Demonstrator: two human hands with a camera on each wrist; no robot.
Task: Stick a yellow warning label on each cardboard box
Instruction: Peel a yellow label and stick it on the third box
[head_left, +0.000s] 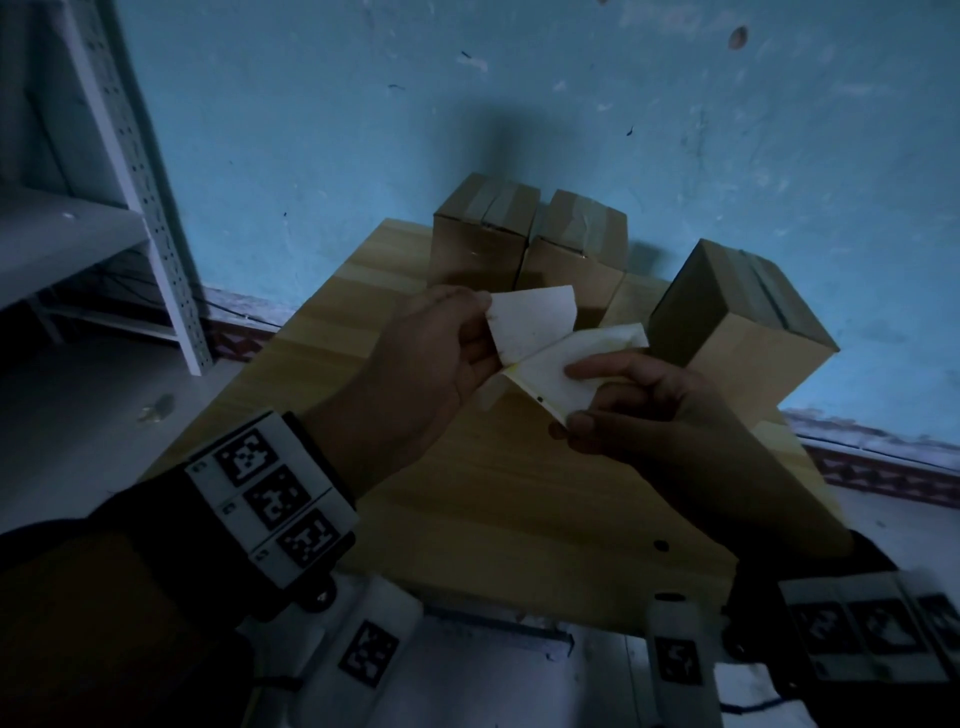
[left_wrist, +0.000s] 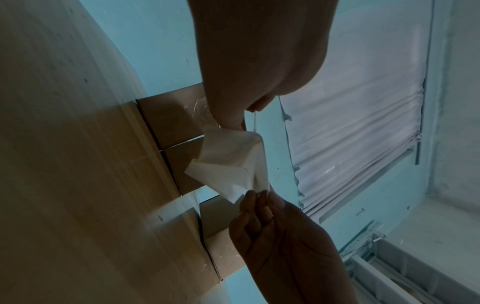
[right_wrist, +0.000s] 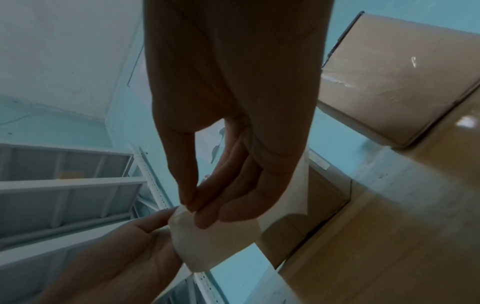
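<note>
The cardboard boxes (head_left: 480, 239) are plain brown, with greyish tape strips on top. The counter (head_left: 519, 493) is pale wood with banded grain. The peeled sheet (head_left: 530, 325) looks white, perhaps yellow-tinged at one edge in the dim light. The wall (head_left: 519, 104) is turquoise; wrist bands (head_left: 270, 493) carry black-and-white square codes.

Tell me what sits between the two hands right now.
Only the label sheet: the left hand pinches one peeled white layer, the right hand pinches the other. The head view shows the layers joined at a yellow-edged fold.
</note>
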